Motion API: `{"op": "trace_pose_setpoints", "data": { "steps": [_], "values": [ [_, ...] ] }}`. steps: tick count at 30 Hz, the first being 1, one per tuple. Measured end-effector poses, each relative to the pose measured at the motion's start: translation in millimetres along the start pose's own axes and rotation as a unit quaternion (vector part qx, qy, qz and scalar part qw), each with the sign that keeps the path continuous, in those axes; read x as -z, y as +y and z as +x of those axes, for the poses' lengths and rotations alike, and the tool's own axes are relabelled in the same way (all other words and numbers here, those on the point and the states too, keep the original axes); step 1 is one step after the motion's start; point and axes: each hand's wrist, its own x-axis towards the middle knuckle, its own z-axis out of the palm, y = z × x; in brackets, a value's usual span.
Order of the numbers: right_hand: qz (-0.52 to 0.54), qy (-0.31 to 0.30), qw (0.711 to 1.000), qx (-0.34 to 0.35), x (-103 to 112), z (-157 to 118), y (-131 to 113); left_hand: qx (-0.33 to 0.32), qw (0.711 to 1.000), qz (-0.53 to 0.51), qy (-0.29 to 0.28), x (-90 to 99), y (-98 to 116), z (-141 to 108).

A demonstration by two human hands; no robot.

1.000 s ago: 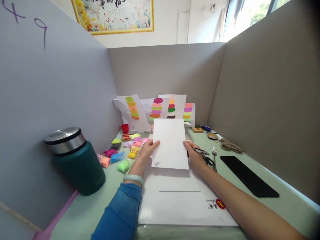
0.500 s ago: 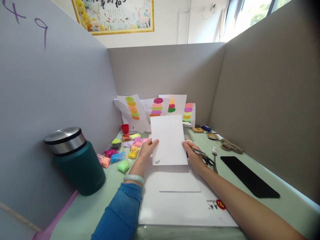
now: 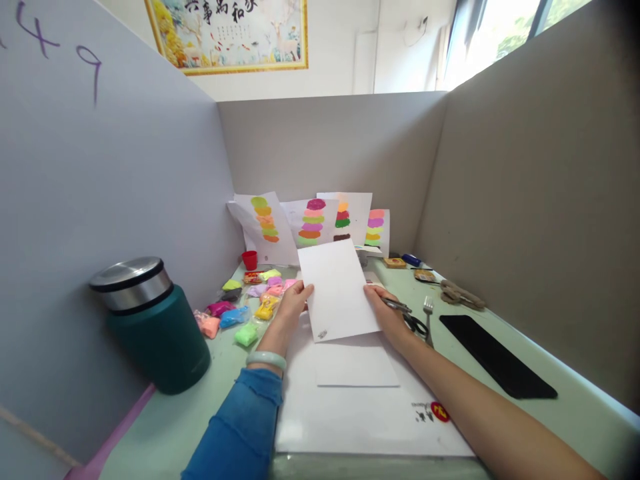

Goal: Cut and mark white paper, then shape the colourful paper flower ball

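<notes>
Compared with the frame half a second ago, the white card has rotated in its plane: its far end now leans toward the left-hand side, where it stood nearly straight. The card is located between the hands, above a lower sheet on the white board. The left hand pinches the left edge, thumb on the facing side; the right hand grips the right edge. A slim dark tool lies along the right hand; whether it is held cannot be determined. The step in hand appears to be orienting the card. The next move seems to call for both grips to remain even, so that the card does not bend. Its long axis runs from near-right to far-left; the small dark mark occupies the near-left corner, below the left hand.
</notes>
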Motion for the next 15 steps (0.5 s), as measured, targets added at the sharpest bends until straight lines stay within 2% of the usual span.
{"op": "trace_pose_setpoints", "data": {
  "steps": [8,15],
  "values": [
    [0.005,-0.029,1.000,0.005,1.7,-0.2,0.5,0.043,0.998,0.053,-0.012,2.9,-8.3,1.8],
    [0.006,-0.012,1.000,0.002,-0.7,-0.5,2.8,0.053,0.996,0.070,0.002,-0.1,-3.6,-2.8]
  ]
}}
